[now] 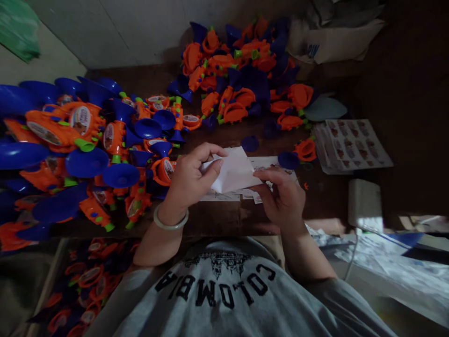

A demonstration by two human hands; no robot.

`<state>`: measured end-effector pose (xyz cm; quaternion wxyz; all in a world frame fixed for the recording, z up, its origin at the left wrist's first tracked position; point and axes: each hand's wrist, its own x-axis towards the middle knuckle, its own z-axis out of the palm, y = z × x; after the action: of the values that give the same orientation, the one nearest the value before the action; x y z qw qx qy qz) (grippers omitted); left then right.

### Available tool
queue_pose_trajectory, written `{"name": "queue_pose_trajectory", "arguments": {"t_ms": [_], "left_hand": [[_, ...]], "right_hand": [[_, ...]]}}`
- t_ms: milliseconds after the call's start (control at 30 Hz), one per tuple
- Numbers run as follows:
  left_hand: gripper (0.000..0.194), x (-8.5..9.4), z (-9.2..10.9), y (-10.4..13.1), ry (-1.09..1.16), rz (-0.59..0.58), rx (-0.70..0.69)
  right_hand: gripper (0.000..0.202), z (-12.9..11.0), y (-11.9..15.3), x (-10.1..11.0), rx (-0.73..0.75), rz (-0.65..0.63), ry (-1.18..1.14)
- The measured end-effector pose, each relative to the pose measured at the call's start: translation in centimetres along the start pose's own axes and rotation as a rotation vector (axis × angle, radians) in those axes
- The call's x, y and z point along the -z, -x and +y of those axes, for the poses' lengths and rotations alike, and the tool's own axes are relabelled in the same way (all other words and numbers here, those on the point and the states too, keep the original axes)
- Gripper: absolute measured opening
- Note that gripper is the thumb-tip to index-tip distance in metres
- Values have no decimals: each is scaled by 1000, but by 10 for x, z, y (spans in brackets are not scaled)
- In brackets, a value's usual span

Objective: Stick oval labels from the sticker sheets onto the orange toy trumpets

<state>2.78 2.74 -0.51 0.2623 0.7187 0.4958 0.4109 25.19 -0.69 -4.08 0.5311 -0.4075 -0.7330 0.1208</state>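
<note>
Between my two hands is a white paper sheet, bent and tilted above the table. My left hand, with a pale bangle on its wrist, pinches the sheet's left side between thumb and fingers. At the sheet's right edge, my right hand grips it with thumb and forefinger. Under the sheet lie printed sticker sheets, partly hidden. A toy trumpet in orange and blue rests just beyond my right hand. To the left of my left hand, a labelled toy trumpet lies close by.
Labelled toy trumpets are heaped at the left, and more toy trumpets are piled at the back. A stack of sticker sheets sits at the right beside a pale box. Below the table's left side is a container of toys.
</note>
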Motion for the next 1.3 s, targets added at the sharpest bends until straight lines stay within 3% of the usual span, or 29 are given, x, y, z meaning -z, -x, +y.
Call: {"name": "queue_pose_trajectory", "arguments": {"t_ms": [200, 400, 500, 600, 733, 833, 933, 1000, 1200, 1300], "left_hand": [[12, 2, 2, 0, 4, 87, -20], [13, 1, 7, 2, -3, 104, -22], [13, 0, 6, 2, 11, 102, -4], [11, -2, 4, 0, 47, 104, 45], [9, 2, -3, -2, 83, 207, 67], [9, 9, -8, -2, 95, 311, 31], [11, 12, -9, -1, 124, 330, 7], [12, 11, -9, -1, 163, 322, -3], [5, 7, -8, -3, 206, 292, 32], [5, 7, -8, -4, 177, 300, 29]], "right_hand": [[24, -2, 0, -1, -22, -82, -10], [17, -7, -3, -2, -92, -60, -85], [18, -7, -1, -3, -56, -28, -67], [25, -5, 3, -4, 72, 80, 28], [13, 2, 9, -6, 223, 292, 15], [8, 9, 13, -7, 116, 412, -192], [53, 12, 14, -10, -78, 234, -321], [76, 11, 13, -13, -114, 104, -383], [85, 8, 8, -12, -1, 45, -451], [79, 8, 12, -11, -46, 43, -360]]}}
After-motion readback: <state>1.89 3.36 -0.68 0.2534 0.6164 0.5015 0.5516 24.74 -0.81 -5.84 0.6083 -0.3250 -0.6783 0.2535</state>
